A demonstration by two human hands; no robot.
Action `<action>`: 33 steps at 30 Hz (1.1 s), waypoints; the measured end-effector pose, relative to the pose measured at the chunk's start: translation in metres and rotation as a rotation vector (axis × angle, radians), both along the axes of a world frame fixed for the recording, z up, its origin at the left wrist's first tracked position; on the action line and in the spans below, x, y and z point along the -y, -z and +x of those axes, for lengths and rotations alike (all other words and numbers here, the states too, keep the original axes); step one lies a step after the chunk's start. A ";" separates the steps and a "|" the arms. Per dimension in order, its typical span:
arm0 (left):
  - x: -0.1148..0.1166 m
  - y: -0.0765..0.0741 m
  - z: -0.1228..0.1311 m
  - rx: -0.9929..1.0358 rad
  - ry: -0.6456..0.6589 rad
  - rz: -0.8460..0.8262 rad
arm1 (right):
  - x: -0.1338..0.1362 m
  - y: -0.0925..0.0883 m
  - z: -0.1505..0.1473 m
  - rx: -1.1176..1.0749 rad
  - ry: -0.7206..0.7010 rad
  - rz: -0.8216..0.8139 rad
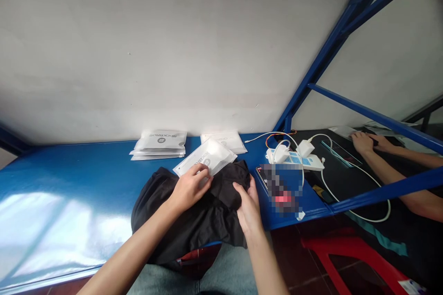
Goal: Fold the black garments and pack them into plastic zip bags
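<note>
A dark piece of black cloth (194,226), probably a garment, is bunched over the table's front edge and my lap. My right hand (248,205) grips a folded part of it at the right, thumb on top and fingers behind. My left hand (194,186) is closed with curled fingers on the cloth, beside the lower edge of a white translucent zip pouch (204,153) with printed lettering. Its fingertips are partly hidden. The pouch lies tilted, partly over another white pouch (238,142) by the wall.
Stacked white pouches (159,144) lie back left on the blue table (104,184). To the right are a power strip (313,162) with chargers and cables, and a partly blurred phone (265,179). Past the blue frame bars (308,71) another person's hands (367,143) rest on a black surface; a red stool (349,249) stands below.
</note>
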State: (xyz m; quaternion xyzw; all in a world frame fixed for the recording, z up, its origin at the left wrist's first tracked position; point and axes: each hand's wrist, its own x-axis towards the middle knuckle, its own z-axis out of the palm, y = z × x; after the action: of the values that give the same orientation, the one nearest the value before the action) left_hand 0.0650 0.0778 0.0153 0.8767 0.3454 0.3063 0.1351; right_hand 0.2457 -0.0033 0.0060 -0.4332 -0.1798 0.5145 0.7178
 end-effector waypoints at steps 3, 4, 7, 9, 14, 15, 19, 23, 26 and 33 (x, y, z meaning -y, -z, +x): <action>0.000 -0.002 0.000 0.021 0.042 -0.104 | -0.001 -0.005 -0.003 -0.039 0.020 0.021; 0.000 -0.003 0.001 0.024 0.053 -0.129 | -0.002 -0.006 -0.005 -0.066 0.017 0.029; 0.000 -0.003 0.002 0.060 0.076 -0.175 | -0.001 -0.006 -0.011 -0.152 -0.077 0.012; 0.000 -0.003 0.002 0.081 0.082 -0.191 | 0.000 -0.004 -0.013 -0.179 -0.188 -0.031; -0.001 -0.003 0.002 0.064 0.060 -0.206 | 0.006 -0.009 -0.008 -0.182 -0.281 -0.040; -0.001 -0.003 0.002 0.057 0.058 -0.207 | 0.006 -0.011 -0.005 -0.184 -0.281 -0.037; 0.000 -0.002 0.002 0.079 0.057 -0.193 | -0.001 -0.015 0.005 -0.248 -0.284 -0.096; 0.001 -0.002 0.001 0.087 0.076 -0.159 | -0.008 -0.009 0.001 -0.300 -0.141 -0.098; 0.001 -0.002 0.002 0.077 0.071 -0.170 | -0.003 -0.008 -0.011 -0.235 -0.128 -0.064; 0.000 -0.002 0.002 0.119 0.077 -0.220 | 0.006 -0.005 -0.013 -0.098 -0.282 -0.085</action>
State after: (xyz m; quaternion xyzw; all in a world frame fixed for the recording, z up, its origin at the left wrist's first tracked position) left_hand 0.0668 0.0777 0.0170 0.8496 0.3342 0.3126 0.2623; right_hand 0.2328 -0.0091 0.0115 -0.4082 -0.1815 0.6379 0.6273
